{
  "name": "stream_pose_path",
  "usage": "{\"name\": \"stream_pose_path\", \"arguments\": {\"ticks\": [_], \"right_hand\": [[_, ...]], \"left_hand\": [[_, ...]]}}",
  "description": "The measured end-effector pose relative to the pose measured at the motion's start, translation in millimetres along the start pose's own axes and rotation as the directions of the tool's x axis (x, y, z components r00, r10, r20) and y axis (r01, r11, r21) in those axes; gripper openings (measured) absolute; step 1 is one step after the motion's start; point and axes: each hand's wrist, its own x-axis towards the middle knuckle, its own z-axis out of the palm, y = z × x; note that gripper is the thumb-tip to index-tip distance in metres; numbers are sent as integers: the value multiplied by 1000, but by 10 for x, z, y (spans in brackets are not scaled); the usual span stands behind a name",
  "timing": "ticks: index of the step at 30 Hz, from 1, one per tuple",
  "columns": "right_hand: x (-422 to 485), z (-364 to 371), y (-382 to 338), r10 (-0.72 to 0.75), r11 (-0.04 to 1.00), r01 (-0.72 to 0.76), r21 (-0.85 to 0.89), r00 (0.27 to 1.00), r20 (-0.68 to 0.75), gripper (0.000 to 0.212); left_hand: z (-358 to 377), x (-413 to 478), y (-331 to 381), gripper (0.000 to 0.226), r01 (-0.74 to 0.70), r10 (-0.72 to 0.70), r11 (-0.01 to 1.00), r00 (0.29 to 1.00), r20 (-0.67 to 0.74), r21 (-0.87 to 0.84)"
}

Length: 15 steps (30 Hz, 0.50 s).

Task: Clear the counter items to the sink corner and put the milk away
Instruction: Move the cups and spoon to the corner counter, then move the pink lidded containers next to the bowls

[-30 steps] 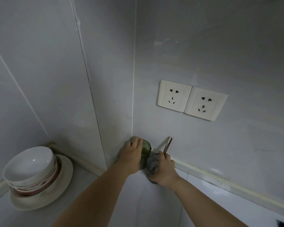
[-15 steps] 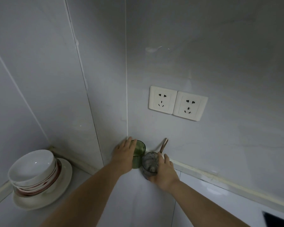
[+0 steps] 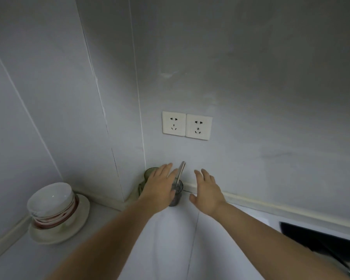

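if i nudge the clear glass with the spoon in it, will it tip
Likely tippy: the spoon rises above the narrow glass, so a high push could topple it. Low down it would probably slide on the smooth counter. It looks breakable.

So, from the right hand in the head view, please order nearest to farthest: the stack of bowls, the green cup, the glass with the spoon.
1. The glass with the spoon, just left of the right hand.
2. The green cup, farther left, in the corner.
3. The stack of bowls, far to the left.

Left hand (image 3: 160,188), right hand (image 3: 207,191) off glasses (image 3: 178,196).
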Motion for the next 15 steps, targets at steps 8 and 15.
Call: {"name": "stream_pose_path", "arguments": {"ticks": [8,15], "right_hand": [[-778,-495,531,-32,984,3,-176,987,-158,74],[-1848,-883,1247,38,988,-76,-137,965,-259,65]], "left_hand": [[-103,-240,913,63,13,-18,997,998,-64,-78],[-291,-459,2125,63,-117,112,991,992,-64,-71]]}}
